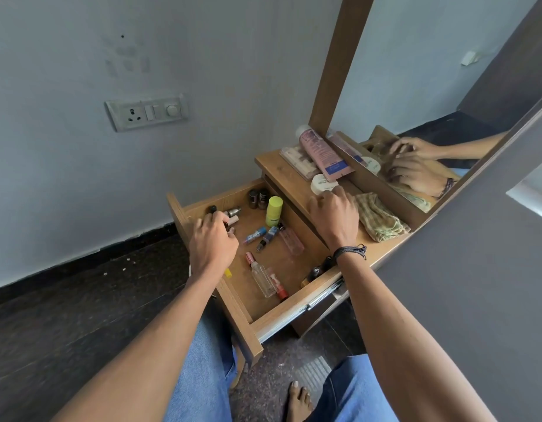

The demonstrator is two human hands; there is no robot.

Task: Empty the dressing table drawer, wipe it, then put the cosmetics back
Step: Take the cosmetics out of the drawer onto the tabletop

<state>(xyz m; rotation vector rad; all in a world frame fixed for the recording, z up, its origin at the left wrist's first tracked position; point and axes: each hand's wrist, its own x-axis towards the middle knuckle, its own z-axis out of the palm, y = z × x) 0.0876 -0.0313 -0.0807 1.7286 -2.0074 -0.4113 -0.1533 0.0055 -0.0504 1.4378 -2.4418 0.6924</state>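
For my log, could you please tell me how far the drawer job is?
Early. The drawer is open; a tube and jar sit on top. The left hand grips small bottles inside; the right hand touches the jar. Remaining: other bottles, wiping with the cloth, refilling.

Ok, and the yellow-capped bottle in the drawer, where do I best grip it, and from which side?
Grip the yellow-capped bottle round its cap and upper body, coming from above. It stands upright, taller than the things lying near it, so its top is free. Two dark jars stand close beside it, so a sideways reach would probably be tighter.
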